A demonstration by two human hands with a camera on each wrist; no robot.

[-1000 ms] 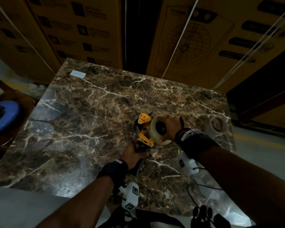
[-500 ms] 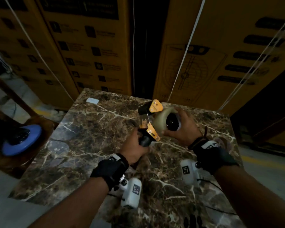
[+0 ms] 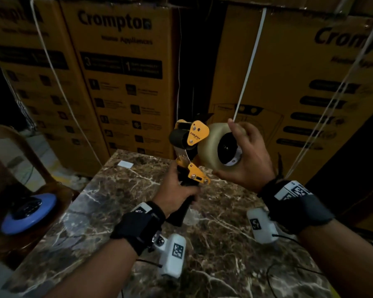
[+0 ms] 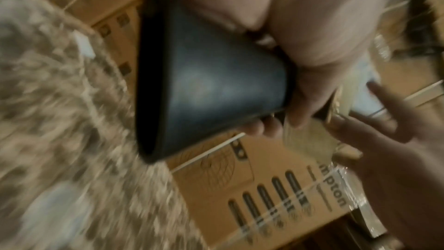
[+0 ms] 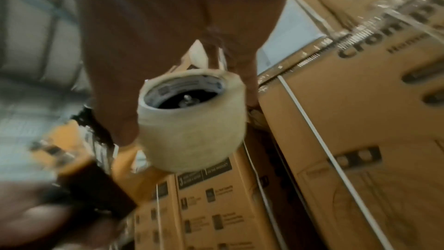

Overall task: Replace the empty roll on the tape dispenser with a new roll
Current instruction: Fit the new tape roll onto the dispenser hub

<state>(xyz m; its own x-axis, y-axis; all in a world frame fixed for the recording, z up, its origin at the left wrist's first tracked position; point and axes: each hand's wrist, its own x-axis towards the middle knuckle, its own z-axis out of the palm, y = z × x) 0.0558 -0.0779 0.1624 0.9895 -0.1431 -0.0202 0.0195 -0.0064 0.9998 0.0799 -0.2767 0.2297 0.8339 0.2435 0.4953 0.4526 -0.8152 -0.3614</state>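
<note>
the left hand (image 4: 300, 60) fills the upper centre of the frame, its fingers curled round the black dispenser handle (image 4: 204, 83). the right hand (image 4: 384, 140) enters from the lower right, fingers spread. marble tabletop (image 4: 60, 140) occupies the left; printed cardboard boxes (image 4: 276, 206) lie below, blurred.

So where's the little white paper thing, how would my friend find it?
Start at the brown marble table in front of the stacked yellow cartons. Look to its far left corner, close to the cartons. The small white slip lies flat there, alone: the only pale rectangle on the dark veined stone, well beyond the left hand holding the tape dispenser.
</note>
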